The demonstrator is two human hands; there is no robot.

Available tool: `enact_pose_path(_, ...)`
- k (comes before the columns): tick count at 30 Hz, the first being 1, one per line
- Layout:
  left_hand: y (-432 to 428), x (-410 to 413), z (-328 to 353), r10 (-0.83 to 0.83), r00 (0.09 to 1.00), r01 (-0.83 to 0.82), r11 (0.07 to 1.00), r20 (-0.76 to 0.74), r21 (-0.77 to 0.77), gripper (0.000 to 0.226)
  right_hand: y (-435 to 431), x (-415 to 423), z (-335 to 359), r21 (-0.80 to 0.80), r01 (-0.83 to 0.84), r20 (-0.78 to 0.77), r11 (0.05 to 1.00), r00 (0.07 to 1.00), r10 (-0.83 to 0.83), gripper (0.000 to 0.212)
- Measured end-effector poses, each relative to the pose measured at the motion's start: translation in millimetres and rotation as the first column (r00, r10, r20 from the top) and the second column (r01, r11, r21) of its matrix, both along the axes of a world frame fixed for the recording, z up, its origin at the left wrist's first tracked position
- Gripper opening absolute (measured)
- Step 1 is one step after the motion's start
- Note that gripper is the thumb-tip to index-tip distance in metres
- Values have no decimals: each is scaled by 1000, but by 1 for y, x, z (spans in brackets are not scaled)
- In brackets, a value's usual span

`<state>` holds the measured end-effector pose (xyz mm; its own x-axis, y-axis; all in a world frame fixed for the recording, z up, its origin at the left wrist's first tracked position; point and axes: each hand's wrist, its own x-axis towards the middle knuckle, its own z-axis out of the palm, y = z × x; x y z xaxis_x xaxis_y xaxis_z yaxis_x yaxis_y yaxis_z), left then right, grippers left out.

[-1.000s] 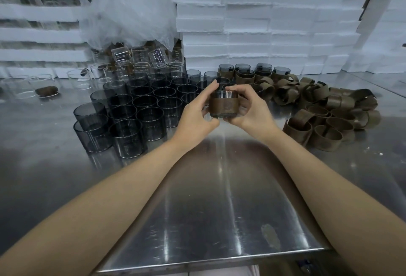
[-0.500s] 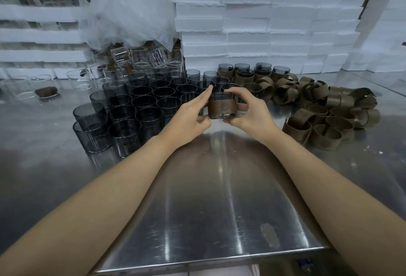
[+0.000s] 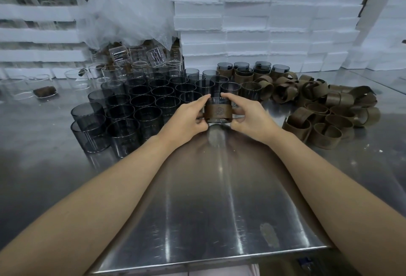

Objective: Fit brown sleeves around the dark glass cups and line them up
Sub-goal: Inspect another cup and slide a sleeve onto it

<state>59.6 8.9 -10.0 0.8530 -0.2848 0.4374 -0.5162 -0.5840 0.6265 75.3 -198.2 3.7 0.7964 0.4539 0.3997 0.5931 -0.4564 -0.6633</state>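
- The left hand (image 3: pixel 186 119) is bare, fingers and all.
- The right hand (image 3: pixel 252 117) is bare too.
- Back from the grip, the left arm (image 3: pixel 98 198) and right arm (image 3: pixel 329 187) are long and bare.
- Farthest back, low down, is some pale pink cloth (image 3: pixel 219 272). I cannot tell if it is worn.

— What sort of place was it?

— A packing or assembly workroom. The bench was a bare stainless steel table (image 3: pixel 197 209), scuffed and streaked with reflections.

— What else showed it?

— Sheer volume. White foam boxes (image 3: pixel 246 23) were stacked like a wall from 12 to 2 o'clock, with more foam trays (image 3: pixel 39 12) racked at 10. Dozens of identical dark glass cups (image 3: pixel 142 104) stood massed at 11 o'clock. A loose heap of brown sleeves (image 3: pixel 325 104) lay at 1 to 2, and clear glasses (image 3: pixel 140 56) sat under crumpled plastic wrap (image 3: pixel 127 7) at 11.
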Motion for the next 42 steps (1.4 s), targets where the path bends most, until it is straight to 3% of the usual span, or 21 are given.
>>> enact_pose_path(11, -2, -3, 4, 31, 999, -32, 994, 8, 107, 54, 2, 1, -7, -60, 75, 129, 995, 989, -67, 62)
enact_pose_path(26, -2, -1, 3, 21, 1000, -23, 995, 22, 93, 49, 3, 1, -6, -29, 77, 104, 997, 992, -74, 58)
enact_pose_path(34, -4, 3, -3, 21, 998, -18, 998, -51, 61, 88, 3, 3, -7, 130, 32, -90, 991, 996, -21, 69)
enact_pose_path(42, -5, 4, -4, 10, 1000, -12, 996, -24, -84, 77, 4, 0, -6, 216, 8, -143, 976, 989, 24, 69)
